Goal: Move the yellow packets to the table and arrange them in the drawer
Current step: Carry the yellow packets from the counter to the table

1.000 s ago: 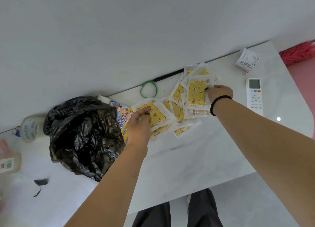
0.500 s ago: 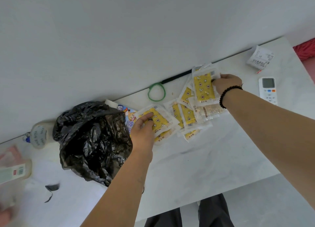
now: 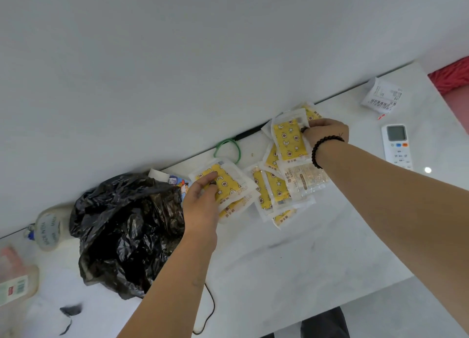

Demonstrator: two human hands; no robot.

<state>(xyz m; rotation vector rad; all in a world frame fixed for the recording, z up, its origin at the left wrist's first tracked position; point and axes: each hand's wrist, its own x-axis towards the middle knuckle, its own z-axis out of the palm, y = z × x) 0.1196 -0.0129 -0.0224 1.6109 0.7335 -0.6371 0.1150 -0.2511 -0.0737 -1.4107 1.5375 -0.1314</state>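
Bottles: two lie at the left edge of the tabletop (image 3: 291, 261), one with a red-and-white label (image 3: 15, 281), one pale with a blue cap (image 3: 49, 227).
Black bag: crumpled bag (image 3: 127, 233) near the back edge, left of centre, just beside the left hand.
Left hand: left hand (image 3: 201, 200) rests on the leftmost packet (image 3: 225, 182); thumb and fingers curl over its near-left part, pinching it.
Green band: loop (image 3: 227, 148) at the back edge, behind that packet.
Packets: yellow packets (image 3: 272, 190) lie overlapped in a loose heap at the middle of the back edge; one clear-faced packet (image 3: 304, 179) lies on top of them.
Right hand: right hand (image 3: 326, 132), bead bracelet on the wrist, pinches the right edge of an upper packet (image 3: 290, 139) with curled fingers.
Remote: white remote (image 3: 397, 144) near the right edge.
Receipt: folded slip (image 3: 382, 96) at the back right corner.
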